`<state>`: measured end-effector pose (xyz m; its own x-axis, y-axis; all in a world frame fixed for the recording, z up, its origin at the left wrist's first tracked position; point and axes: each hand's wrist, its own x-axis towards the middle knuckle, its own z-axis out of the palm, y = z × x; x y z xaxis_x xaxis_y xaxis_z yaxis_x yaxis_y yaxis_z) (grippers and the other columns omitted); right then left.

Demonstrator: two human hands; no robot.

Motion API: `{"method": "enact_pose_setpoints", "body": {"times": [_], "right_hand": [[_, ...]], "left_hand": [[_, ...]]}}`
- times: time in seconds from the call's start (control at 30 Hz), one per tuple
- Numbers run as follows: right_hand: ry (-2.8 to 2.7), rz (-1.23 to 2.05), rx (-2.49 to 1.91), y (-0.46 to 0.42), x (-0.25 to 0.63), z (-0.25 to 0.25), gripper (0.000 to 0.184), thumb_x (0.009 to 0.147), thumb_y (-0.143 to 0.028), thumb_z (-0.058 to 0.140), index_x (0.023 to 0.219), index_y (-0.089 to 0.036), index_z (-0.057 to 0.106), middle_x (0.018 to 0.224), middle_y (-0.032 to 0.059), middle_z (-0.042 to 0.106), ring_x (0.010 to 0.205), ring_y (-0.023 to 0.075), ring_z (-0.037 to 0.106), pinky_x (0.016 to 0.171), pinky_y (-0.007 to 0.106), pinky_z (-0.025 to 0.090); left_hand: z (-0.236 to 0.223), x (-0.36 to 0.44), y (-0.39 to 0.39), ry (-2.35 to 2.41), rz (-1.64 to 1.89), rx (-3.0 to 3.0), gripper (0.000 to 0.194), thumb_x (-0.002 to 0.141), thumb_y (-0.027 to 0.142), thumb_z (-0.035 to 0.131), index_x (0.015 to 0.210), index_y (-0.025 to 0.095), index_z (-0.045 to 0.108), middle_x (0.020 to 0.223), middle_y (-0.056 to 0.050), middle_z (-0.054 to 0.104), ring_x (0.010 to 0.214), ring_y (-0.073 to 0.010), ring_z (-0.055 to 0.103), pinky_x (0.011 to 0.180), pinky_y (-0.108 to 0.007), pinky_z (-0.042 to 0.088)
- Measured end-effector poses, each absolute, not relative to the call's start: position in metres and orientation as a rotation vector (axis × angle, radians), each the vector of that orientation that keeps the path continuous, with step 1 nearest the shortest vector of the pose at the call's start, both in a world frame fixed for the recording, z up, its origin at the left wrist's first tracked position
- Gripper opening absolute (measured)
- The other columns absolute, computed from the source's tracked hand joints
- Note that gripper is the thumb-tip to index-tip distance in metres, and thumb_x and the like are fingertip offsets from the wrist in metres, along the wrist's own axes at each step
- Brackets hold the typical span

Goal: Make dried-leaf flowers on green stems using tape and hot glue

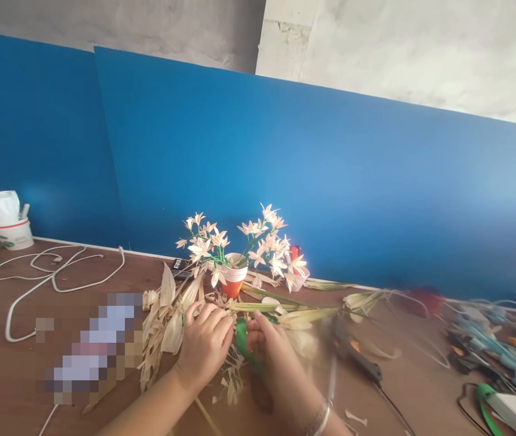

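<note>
My left hand (207,340) is closed, palm down, over the heap of dried husks; its fingertips come together beside a green tape (241,338). Whatever those fingers pinch is hidden. On the other side of the tape, my right hand (278,360) has its thumb raised and its fingers curled around the strip, which hangs down in front of the palm. Just beyond both hands stands a red and white paper cup (233,282) with pale husk flowers (201,247) on green stems. More such flowers (277,260) lean over to the right.
Dried husks (174,330) spread left of my hands, husk strips (312,315) behind. A black-handled glue gun (360,357) with a cord lies right. White cables (53,275) and a paper tub (13,235) are left; a power strip (515,412) is far right. A blue panel (321,181) borders the table.
</note>
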<state>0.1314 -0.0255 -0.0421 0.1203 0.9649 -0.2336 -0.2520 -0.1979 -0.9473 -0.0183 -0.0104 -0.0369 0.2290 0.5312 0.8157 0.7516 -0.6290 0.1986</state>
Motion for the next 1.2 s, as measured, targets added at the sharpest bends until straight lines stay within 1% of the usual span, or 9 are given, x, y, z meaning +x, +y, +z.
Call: {"method": "enact_pose_setpoints", "body": {"times": [0.07, 0.27, 0.43, 0.53, 0.63, 0.7, 0.93, 1.07, 1.2], "right_hand": [[-0.837, 1.323, -1.225, -0.025, 0.131, -0.04, 0.04, 0.068, -0.051, 0.066, 0.077, -0.013, 0.065, 0.058, 0.002, 0.059, 0.052, 0.0114, 0.051, 0.043, 0.02, 0.032], [-0.914, 1.246, -1.252, -0.024, 0.134, -0.037, 0.031, 0.068, -0.043, 0.069, 0.064, -0.015, 0.058, 0.052, -0.0044, 0.049, 0.042, 0.0051, 0.034, 0.04, 0.019, 0.026], [-0.943, 1.281, -1.17, -0.022, 0.141, -0.039, 0.033, 0.067, -0.048, 0.07, 0.072, -0.017, 0.059, 0.058, -0.004, 0.051, 0.047, 0.0081, 0.043, 0.045, 0.02, 0.035], [-1.066, 1.212, -1.152, -0.02, 0.146, -0.033, 0.03, 0.07, -0.045, 0.068, 0.068, -0.016, 0.06, 0.061, -0.0021, 0.053, 0.054, 0.0101, 0.048, 0.05, 0.021, 0.038], [-1.209, 1.177, -1.152, -0.02, 0.15, -0.025, 0.028, 0.071, -0.042, 0.068, 0.066, -0.016, 0.062, 0.062, -0.0002, 0.056, 0.059, 0.0116, 0.05, 0.055, 0.022, 0.04], [-1.251, 1.2, -1.175, -0.021, 0.151, -0.022, 0.027, 0.071, -0.043, 0.068, 0.067, -0.016, 0.062, 0.06, -0.0008, 0.056, 0.056, 0.0115, 0.049, 0.052, 0.022, 0.039], [-1.237, 1.279, -1.217, -0.025, 0.15, -0.027, 0.031, 0.067, -0.048, 0.07, 0.071, -0.018, 0.066, 0.062, -0.0003, 0.057, 0.053, 0.0108, 0.047, 0.046, 0.02, 0.035], [-1.245, 1.26, -1.191, -0.027, 0.149, -0.023, 0.031, 0.065, -0.048, 0.072, 0.071, -0.018, 0.068, 0.064, 0.0009, 0.061, 0.059, 0.0129, 0.052, 0.054, 0.022, 0.041], [-1.246, 1.272, -1.153, -0.029, 0.146, -0.017, 0.032, 0.068, -0.044, 0.071, 0.089, -0.02, 0.07, 0.082, 0.0043, 0.067, 0.076, 0.0183, 0.06, 0.066, 0.026, 0.045]], "left_hand": [[-0.037, -0.017, -0.011, -1.178, -1.387, -2.263, 0.02, 0.085, 0.014, 0.049, 0.08, 0.022, 0.066, 0.073, 0.0, 0.068, 0.08, -0.0182, 0.059, 0.091, -0.042, 0.03], [-0.037, -0.014, -0.014, -1.143, -1.475, -2.308, 0.016, 0.081, 0.014, 0.053, 0.081, 0.023, 0.066, 0.072, 0.001, 0.069, 0.08, -0.0192, 0.059, 0.092, -0.045, 0.029], [-0.03, -0.014, -0.014, -1.274, -1.524, -2.524, 0.02, 0.077, 0.015, 0.054, 0.085, 0.023, 0.07, 0.069, -0.001, 0.068, 0.075, -0.0203, 0.058, 0.088, -0.045, 0.035], [-0.022, -0.018, -0.008, -1.53, -1.579, -2.706, 0.023, 0.079, 0.023, 0.052, 0.091, 0.021, 0.072, 0.076, -0.005, 0.068, 0.079, -0.0219, 0.059, 0.079, -0.037, 0.042], [-0.013, -0.023, -0.001, -1.778, -1.502, -3.12, 0.036, 0.084, 0.035, 0.044, 0.067, 0.018, 0.07, 0.058, -0.001, 0.059, 0.06, -0.0174, 0.052, 0.057, -0.028, 0.037], [-0.009, -0.025, 0.001, -1.909, -1.472, -3.322, 0.037, 0.082, 0.04, 0.048, 0.06, 0.016, 0.065, 0.05, 0.002, 0.05, 0.053, -0.0139, 0.044, 0.052, -0.026, 0.031], [-0.002, -0.028, -0.002, -2.273, -1.57, -3.464, 0.029, 0.067, 0.044, 0.065, 0.064, 0.016, 0.068, 0.057, 0.002, 0.056, 0.058, -0.0137, 0.047, 0.058, -0.025, 0.034], [-0.003, -0.028, -0.002, -2.344, -1.609, -3.489, 0.025, 0.064, 0.04, 0.069, 0.063, 0.016, 0.067, 0.06, 0.0, 0.061, 0.061, -0.0139, 0.05, 0.063, -0.026, 0.036], [-0.005, -0.027, 0.0, -2.415, -1.829, -3.337, 0.028, 0.065, 0.043, 0.067, 0.064, 0.015, 0.066, 0.061, 0.0, 0.062, 0.059, -0.0131, 0.051, 0.061, -0.026, 0.037]]}}
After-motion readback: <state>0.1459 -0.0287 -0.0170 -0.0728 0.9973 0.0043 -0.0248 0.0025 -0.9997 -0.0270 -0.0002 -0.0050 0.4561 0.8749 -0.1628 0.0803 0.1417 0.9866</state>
